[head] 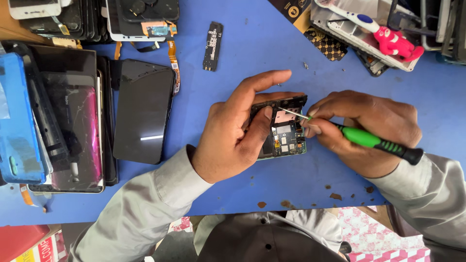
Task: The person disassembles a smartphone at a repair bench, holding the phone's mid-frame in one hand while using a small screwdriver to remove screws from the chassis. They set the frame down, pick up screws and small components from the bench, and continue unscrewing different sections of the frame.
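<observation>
L hand clamps opened phone on blue table, thumb across its board; R hand fist-grips green screwdriver, tip w/in frame.

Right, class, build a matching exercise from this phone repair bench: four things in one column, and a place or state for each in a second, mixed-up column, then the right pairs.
Things
1. screwdriver
2. opened phone
3. narrow circuit strip
4. black screen panel

Places or states
A. lying alone on the blue table, above the hands
B. gripped in the right hand
C. lying flat to the left of the left hand
D. steadied by the left hand, circuit board showing

Pairs: 1-B, 2-D, 3-A, 4-C
</observation>
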Action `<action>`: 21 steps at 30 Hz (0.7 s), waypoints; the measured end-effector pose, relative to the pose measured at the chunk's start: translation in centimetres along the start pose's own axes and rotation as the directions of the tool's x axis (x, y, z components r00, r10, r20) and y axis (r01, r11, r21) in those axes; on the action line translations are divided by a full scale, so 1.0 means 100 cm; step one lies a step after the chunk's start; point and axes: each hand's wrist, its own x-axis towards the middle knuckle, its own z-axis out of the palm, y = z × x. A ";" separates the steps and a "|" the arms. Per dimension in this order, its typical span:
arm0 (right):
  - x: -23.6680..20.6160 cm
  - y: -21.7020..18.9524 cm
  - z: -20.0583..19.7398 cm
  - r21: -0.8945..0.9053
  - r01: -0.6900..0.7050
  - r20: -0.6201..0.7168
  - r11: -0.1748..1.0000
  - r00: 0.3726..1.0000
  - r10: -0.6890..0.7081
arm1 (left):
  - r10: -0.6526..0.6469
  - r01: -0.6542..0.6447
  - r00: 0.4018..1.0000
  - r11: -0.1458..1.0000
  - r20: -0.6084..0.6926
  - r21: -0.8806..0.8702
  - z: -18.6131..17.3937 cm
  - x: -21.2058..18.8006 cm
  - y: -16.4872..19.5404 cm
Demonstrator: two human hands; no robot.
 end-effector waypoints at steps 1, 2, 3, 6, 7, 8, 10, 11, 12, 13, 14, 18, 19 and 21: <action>0.000 0.001 0.000 0.028 0.000 0.000 1.000 1.000 0.000 | -0.002 0.002 1.000 1.000 0.000 0.005 -0.001 0.001 0.000; -0.001 0.002 0.000 0.057 0.000 0.000 0.998 1.000 0.000 | -0.006 0.006 1.000 1.000 -0.001 0.010 -0.001 0.001 0.001; -0.001 0.002 0.001 0.066 0.009 0.004 0.998 1.000 -0.009 | 0.014 -0.014 1.000 1.000 -0.007 -0.014 -0.001 0.002 0.000; -0.001 0.004 0.001 0.090 0.065 0.022 0.994 0.997 -0.067 | 0.057 -0.057 0.998 0.997 -0.006 -0.049 -0.001 0.001 -0.001; -0.001 0.005 0.001 0.096 0.102 0.034 0.990 0.994 -0.105 | 0.058 -0.057 0.998 0.998 0.008 -0.039 -0.003 0.000 -0.002; -0.001 0.006 0.001 0.103 0.138 0.046 0.985 0.989 -0.143 | 0.053 -0.052 0.998 0.997 0.019 -0.054 -0.004 -0.002 -0.002; 0.000 0.010 0.001 0.075 0.239 0.024 0.968 0.970 -0.241 | 0.041 -0.036 0.998 0.993 0.039 -0.112 -0.004 -0.004 -0.004; 0.000 0.012 0.000 0.060 0.289 0.014 0.956 0.957 -0.290 | 0.042 -0.035 0.998 0.989 0.045 -0.143 -0.004 -0.005 -0.005; 0.000 0.012 -0.002 0.064 0.289 0.020 0.955 0.957 -0.290 | 0.044 -0.034 0.998 0.984 0.051 -0.174 -0.003 -0.006 -0.005; -0.001 0.013 -0.003 0.068 0.288 0.025 0.955 0.957 -0.290 | 0.053 -0.042 0.997 0.980 0.053 -0.194 -0.003 -0.006 -0.006; -0.001 0.013 -0.004 0.073 0.287 0.031 0.955 0.957 -0.290 | 0.052 -0.040 0.997 0.978 0.055 -0.205 -0.003 -0.006 -0.006; 0.000 0.016 -0.005 0.071 0.354 0.058 0.932 0.932 -0.358 | 0.036 -0.023 0.998 0.977 0.058 -0.214 -0.004 -0.006 -0.003; 0.001 0.017 -0.004 0.067 0.372 0.064 0.926 0.924 -0.376 | 0.038 -0.026 0.998 0.978 0.055 -0.206 -0.004 -0.005 -0.001; 0.002 0.018 -0.003 0.054 0.375 0.068 0.925 0.923 -0.379 | 0.016 -0.009 0.999 0.983 0.036 -0.185 -0.002 -0.003 0.001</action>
